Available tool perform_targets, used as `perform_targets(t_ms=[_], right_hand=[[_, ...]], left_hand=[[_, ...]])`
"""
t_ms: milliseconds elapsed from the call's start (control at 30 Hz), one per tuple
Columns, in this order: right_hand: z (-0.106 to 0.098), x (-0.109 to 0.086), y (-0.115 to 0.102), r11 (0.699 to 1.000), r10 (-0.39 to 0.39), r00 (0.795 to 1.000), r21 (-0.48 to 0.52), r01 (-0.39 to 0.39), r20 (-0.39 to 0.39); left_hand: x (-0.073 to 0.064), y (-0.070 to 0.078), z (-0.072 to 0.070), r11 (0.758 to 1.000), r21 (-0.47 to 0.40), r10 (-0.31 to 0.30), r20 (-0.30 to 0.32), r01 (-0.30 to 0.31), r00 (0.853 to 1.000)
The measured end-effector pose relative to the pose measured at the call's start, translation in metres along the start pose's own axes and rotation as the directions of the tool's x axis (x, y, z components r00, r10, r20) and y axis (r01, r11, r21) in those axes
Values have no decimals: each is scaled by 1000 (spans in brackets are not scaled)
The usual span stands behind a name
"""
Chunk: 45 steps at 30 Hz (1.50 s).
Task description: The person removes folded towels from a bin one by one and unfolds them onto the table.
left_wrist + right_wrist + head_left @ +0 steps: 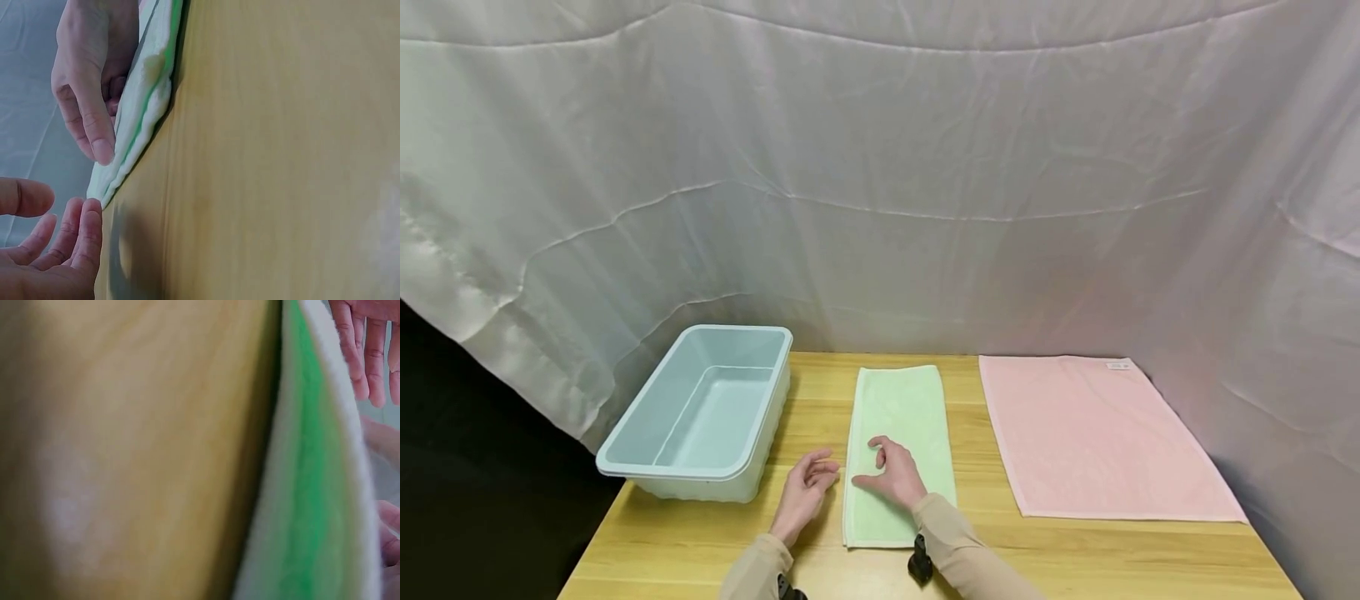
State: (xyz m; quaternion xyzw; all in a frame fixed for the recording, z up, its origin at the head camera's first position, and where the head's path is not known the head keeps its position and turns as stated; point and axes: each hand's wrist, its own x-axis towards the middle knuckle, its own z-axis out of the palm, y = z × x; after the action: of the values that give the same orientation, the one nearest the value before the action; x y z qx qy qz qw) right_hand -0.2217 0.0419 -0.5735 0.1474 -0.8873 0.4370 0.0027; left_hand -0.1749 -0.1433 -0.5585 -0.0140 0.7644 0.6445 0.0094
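A light green towel [898, 408], folded into a long strip, lies on the wooden table with its layered edges toward the left. My right hand [892, 473] is over the towel's middle, thumb and fingers spread apart in a loose curve with nothing between them. Just left of the towel is my left hand [807, 492], its fingers loosely bent and empty. In the left wrist view, the fingertips [91, 215] of that hand come close to the towel's near corner. The stacked layers of the towel [312, 487] show large in the right wrist view.
An empty light blue plastic tub [752, 467] stands at the left of the table [985, 550]. A pink towel [1097, 442] lies spread flat at the right, a small white label at its far corner. A grey curtain [880, 208] hangs behind.
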Motion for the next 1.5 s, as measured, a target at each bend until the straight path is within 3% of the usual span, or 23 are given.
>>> perform_targets(t_ms=[433, 767, 1133, 1300, 1500], right_hand=[[-5, -1, -5, 998, -21, 999, -50, 23, 33], [-8, 2, 0, 997, -70, 996, -22, 71, 59], [-20, 4, 6, 982, -189, 970, 5, 191, 155], [-23, 8, 9, 982, -186, 956, 12, 188, 228], [-25, 11, 12, 980, -195, 949, 19, 197, 249]], left_hand=[[4, 3, 1, 1000, -21, -4, -3, 4, 1000], [3, 2, 0, 1000, -20, -10, -4, 10, 1000], [1, 4, 1, 1000, -8, -19, -6, 18, 1000], [2, 4, 2, 1000, -4, -16, 2, 16, 1000], [2, 4, 3, 1000, -9, -26, 7, 26, 1000]])
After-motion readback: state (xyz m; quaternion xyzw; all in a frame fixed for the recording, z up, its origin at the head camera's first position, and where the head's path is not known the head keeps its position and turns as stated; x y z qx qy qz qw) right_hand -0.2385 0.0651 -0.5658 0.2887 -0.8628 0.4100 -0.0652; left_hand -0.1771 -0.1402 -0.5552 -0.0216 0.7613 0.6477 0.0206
